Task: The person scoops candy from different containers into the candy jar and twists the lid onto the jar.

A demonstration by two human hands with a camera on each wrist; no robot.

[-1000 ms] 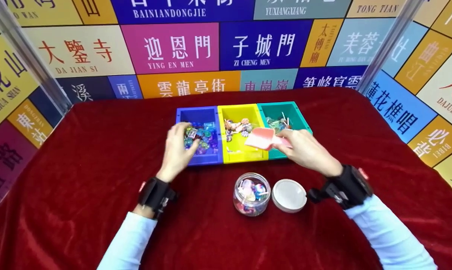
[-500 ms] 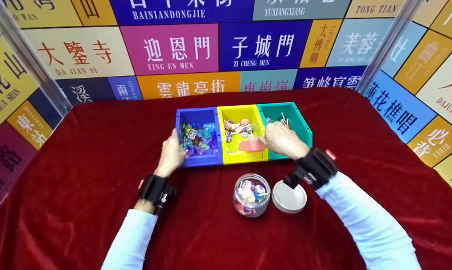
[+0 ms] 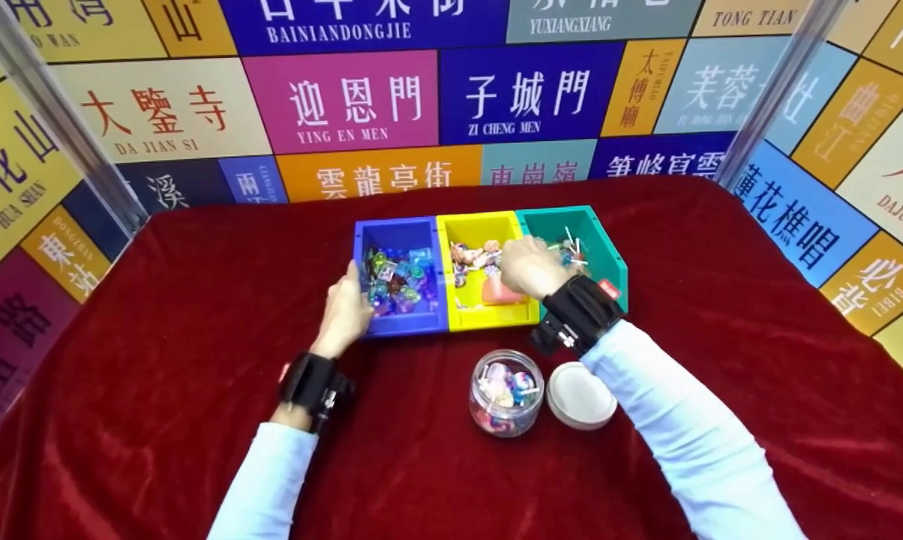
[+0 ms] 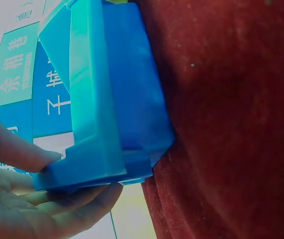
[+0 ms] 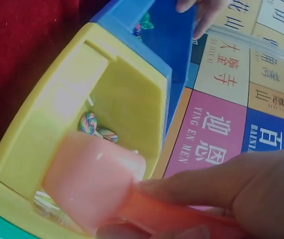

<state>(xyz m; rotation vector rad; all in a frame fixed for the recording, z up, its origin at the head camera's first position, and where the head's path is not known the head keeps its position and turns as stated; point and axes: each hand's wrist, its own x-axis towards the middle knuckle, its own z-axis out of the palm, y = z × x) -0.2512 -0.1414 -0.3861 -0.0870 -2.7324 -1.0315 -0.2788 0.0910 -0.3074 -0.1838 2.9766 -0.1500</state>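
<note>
My left hand (image 3: 344,311) grips the left wall of the blue bin (image 3: 403,324); in the left wrist view the thumb and fingers (image 4: 87,211) lie on either side of its edge. Shiny coloured pieces (image 3: 399,281) fill the bin's bottom. My right hand (image 3: 530,266) holds a pink scoop (image 5: 94,174) by its handle. The scoop's blade is down inside the yellow bin (image 3: 493,322), near small lollipops (image 5: 88,123) with swirled heads. What lies under the blade is hidden.
Joined on the right is a green bin (image 3: 615,259) with more sticks and sweets. In front stand an open clear jar (image 3: 505,397) of lollipops and its white lid (image 3: 583,396), on a red cloth (image 3: 421,465). Printed panels (image 3: 354,97) rise behind.
My right hand has carried the scoop down and left into the yellow bin. My left hand has moved from over the blue bin to its left side and taken hold of the wall.
</note>
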